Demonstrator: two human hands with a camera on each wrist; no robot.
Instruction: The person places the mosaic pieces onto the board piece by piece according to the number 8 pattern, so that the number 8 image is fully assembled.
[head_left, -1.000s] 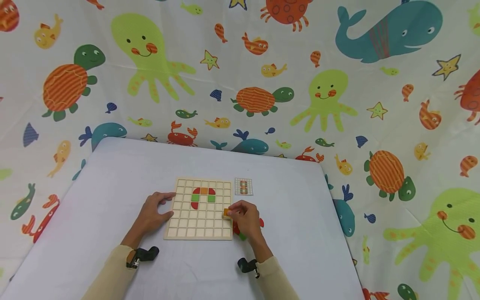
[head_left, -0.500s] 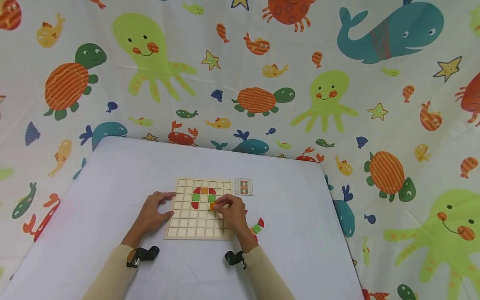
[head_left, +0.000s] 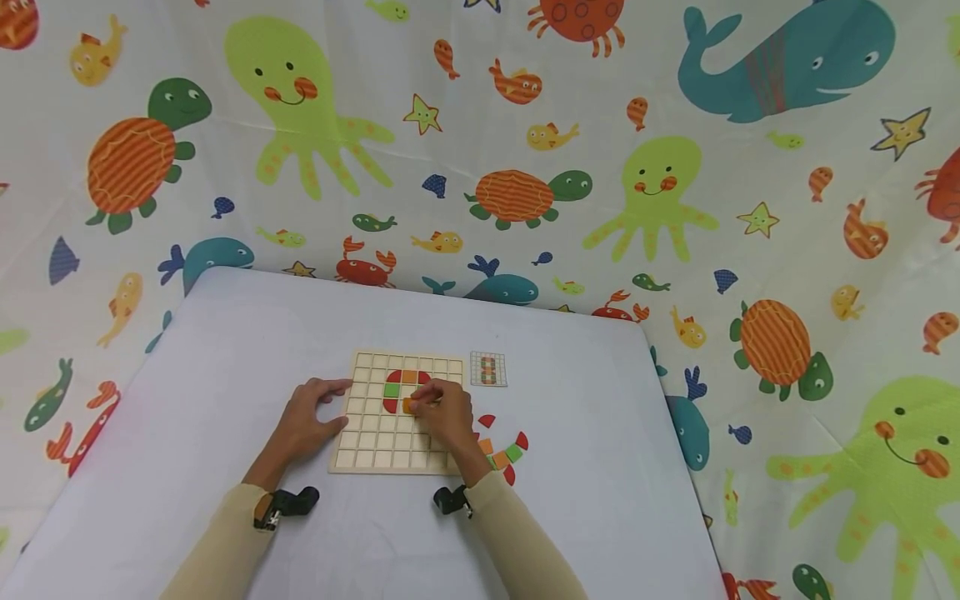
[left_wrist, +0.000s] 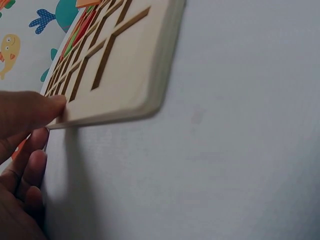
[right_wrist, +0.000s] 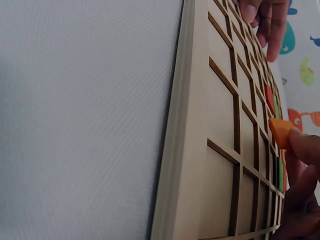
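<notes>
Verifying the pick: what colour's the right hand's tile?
Orange; the tile shows best in the right wrist view.

In the head view, the right hand (head_left: 447,417) hides part of the grid board (head_left: 371,425); its fingers partly cover the orange piece (head_left: 407,406). The card's (head_left: 488,369) details are too small to tell. The left wrist view crops the left hand (head_left: 302,425).

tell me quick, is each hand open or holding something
Left hand: open, touching the wooden board at its edge.
Right hand: closed, pinching an orange piece.
</notes>
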